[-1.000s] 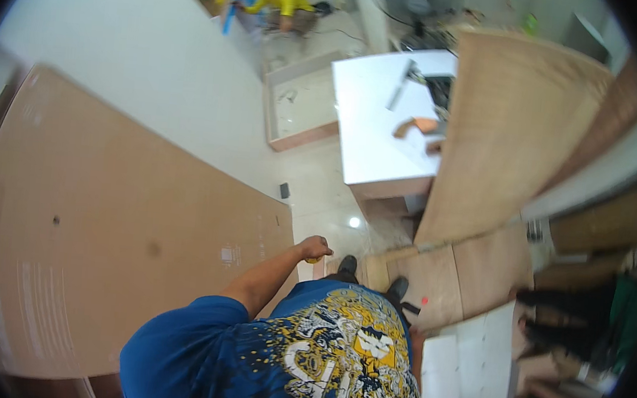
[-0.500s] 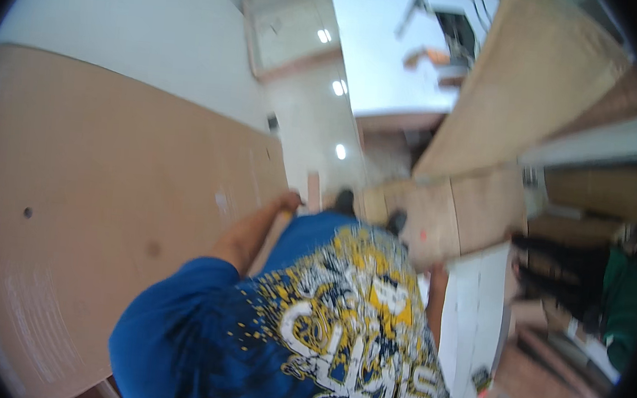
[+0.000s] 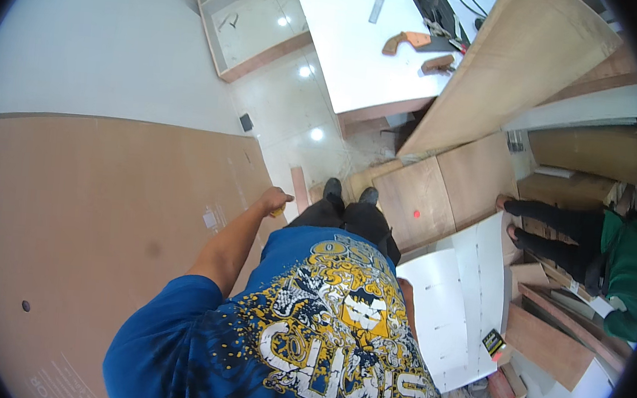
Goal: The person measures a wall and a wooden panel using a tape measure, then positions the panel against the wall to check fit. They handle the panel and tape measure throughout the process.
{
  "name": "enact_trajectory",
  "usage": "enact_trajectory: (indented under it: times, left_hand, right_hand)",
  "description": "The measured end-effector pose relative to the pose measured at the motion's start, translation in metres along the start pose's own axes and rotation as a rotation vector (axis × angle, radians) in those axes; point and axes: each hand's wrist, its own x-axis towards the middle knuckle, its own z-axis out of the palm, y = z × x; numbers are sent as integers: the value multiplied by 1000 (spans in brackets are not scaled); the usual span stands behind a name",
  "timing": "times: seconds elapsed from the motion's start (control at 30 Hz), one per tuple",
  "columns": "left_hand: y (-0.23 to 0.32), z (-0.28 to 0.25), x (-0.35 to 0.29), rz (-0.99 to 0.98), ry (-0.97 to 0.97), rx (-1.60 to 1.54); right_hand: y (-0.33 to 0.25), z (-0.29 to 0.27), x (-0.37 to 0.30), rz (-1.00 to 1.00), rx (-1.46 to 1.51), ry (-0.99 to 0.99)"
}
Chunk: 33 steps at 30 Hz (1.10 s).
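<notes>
At the near edge of a large brown board (image 3: 128, 205), my left hand (image 3: 273, 200) is closed around a small yellow object (image 3: 277, 213). Only a bit of that object shows below the fingers, so its kind cannot be made out. The board fills the left side, with a dark round hole and printed marks on it. Of my right arm (image 3: 407, 298), a strip of skin shows beside my shirt; the hand itself is hidden.
A white-topped table (image 3: 332, 41) ahead holds a handsaw (image 3: 408, 43), a square (image 3: 379, 3) and a wooden block (image 3: 438, 65). A plywood sheet (image 3: 511, 72) leans beside it. White panels (image 3: 445, 309) and a person in green (image 3: 623, 264) are at right.
The view has turned and steadied, so the boards and table sit differently in it. My left hand stays closed beside the brown board, the yellow object still in it.
</notes>
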Motion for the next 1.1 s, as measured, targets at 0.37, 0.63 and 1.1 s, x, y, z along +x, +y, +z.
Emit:
enact_trajectory:
  times: [0.37, 0.63, 1.1]
  left_hand:
    - [136, 24, -57, 308, 25, 91]
    - [110, -20, -11, 339, 184, 126]
    - [138, -291, 89, 28, 77, 172]
  right_hand:
    - [-32, -41, 92, 157, 403, -14]
    - [-174, -40, 141, -124, 265, 66]
    - [-523, 200, 190, -684, -420, 488]
